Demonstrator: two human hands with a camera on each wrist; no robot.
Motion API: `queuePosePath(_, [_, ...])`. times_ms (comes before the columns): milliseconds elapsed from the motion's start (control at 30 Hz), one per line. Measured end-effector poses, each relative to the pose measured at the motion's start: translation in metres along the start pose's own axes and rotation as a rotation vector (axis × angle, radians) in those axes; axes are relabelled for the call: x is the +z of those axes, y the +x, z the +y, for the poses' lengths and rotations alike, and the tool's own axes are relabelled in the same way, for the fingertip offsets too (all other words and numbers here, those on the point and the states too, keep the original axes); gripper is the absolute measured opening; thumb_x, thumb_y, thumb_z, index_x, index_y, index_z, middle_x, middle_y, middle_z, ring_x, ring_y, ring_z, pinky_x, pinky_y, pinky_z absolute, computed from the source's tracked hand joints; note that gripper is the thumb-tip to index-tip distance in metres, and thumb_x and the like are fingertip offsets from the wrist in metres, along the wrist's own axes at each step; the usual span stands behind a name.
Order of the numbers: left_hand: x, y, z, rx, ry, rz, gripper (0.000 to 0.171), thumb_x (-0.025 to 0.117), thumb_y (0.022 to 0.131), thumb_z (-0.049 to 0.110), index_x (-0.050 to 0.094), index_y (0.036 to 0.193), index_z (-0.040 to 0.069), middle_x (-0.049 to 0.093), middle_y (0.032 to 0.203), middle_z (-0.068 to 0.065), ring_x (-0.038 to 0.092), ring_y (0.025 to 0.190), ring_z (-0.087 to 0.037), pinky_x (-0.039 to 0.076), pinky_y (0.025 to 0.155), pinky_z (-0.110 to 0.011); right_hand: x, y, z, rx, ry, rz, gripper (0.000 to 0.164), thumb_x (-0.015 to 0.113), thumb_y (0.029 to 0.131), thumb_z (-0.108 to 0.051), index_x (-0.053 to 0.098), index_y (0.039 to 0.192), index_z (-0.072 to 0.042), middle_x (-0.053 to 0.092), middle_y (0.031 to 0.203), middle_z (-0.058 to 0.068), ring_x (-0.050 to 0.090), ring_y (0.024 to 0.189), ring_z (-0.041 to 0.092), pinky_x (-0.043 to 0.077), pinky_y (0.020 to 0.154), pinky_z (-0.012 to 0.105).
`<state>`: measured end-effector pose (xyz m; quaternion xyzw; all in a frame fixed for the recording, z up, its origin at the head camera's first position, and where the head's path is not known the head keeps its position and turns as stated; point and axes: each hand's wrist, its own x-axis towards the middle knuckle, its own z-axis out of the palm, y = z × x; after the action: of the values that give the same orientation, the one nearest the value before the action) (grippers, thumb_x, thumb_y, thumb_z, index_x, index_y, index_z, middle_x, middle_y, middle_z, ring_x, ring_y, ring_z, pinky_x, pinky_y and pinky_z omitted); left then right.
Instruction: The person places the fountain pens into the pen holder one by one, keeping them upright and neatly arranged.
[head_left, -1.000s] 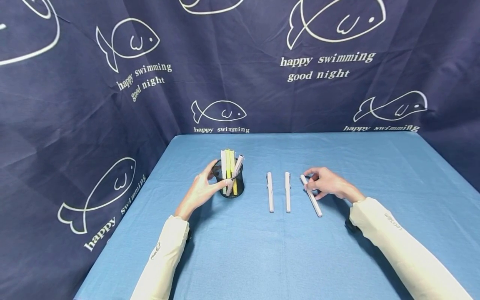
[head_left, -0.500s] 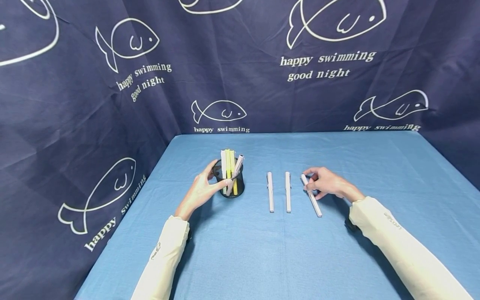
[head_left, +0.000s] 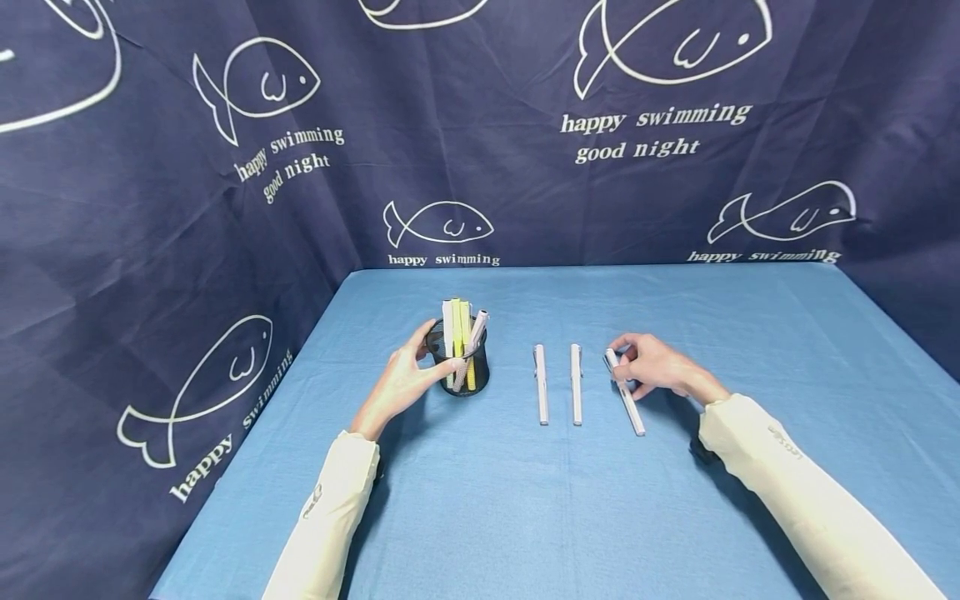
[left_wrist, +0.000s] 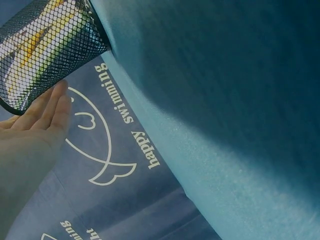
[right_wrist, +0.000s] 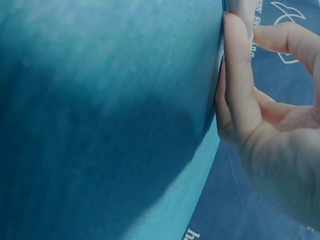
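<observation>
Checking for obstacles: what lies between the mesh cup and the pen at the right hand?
In the head view, two pale pens lie apart between the cup and that slanted pen.

Head view bright, evenly lit and mostly sharp, soft shadows under the pale sleeves (head_left: 810, 508) on the blue cloth (head_left: 480, 517), both wrist views dimmer and softer, broad dark shadows across the cloth, bright patches through the mesh cup (left_wrist: 50, 55)
</observation>
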<state>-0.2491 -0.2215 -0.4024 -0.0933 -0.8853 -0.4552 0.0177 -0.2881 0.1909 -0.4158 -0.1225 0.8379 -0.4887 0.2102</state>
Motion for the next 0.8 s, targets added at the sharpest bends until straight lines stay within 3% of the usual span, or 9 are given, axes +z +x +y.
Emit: queuePosePath(800, [0.0002,-0.0015,0.0026,-0.018,0.011,0.002,0.094,0.079,0.088,0.053,0.034,0.162,0.017,0.051,0.152,-0.017,0.053,0.134,-0.035,0.042,0.107,-0.055,-0.0021,-0.003,-0.001,-0.007,0.025,0.045,0.057,0.063,0.096,0.001,0.038,0.145,0.016,0.059,0.1,0.018,0.07,0.082,0.026,0.061,0.068,0.045])
